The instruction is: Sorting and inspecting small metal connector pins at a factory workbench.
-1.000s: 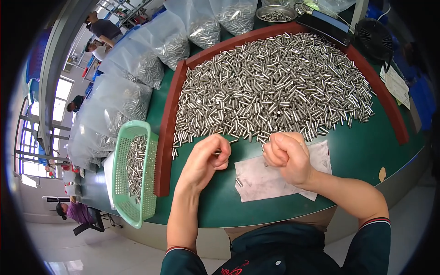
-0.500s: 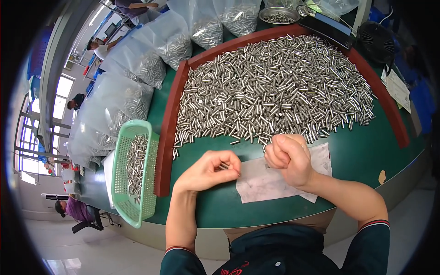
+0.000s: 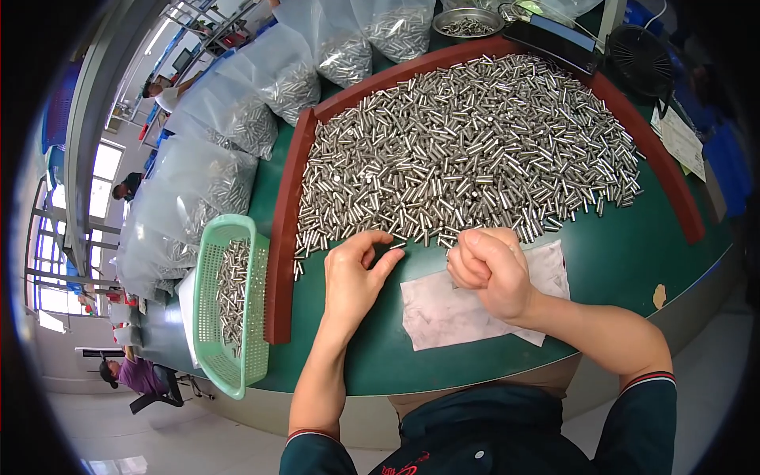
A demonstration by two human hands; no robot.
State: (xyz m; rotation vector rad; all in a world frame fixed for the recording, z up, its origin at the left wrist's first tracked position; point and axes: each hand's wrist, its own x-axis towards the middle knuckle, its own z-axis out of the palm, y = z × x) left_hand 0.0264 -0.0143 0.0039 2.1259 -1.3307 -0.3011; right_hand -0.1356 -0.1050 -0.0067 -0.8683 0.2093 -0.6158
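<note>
A wide heap of short, shiny metal pins (image 3: 467, 150) covers the green tabletop (image 3: 372, 348) in front of me. At its near edge is my left hand (image 3: 352, 277), thumb and forefinger curved but apart, close to a loose pin (image 3: 398, 245). No pin shows between those fingertips; the inside of the palm is partly hidden. My right hand (image 3: 495, 273) is closed in a fist above a smudged white cloth (image 3: 443, 309), and whatever it holds is hidden by the fingers.
Dark red wooden strips (image 3: 279, 301) border the heap. To the left stands a green plastic basket (image 3: 257, 348) with pins inside. Clear bags of pins (image 3: 229, 182) line the far left. A metal bowl (image 3: 469, 14), a dark device (image 3: 554, 43) and a black fan (image 3: 640, 67) are at the back.
My left hand has moved forward from beside the cloth to the heap's edge, and its fingers have parted; the pins seen in it earlier no longer show. My right fist stays nearly in place.
</note>
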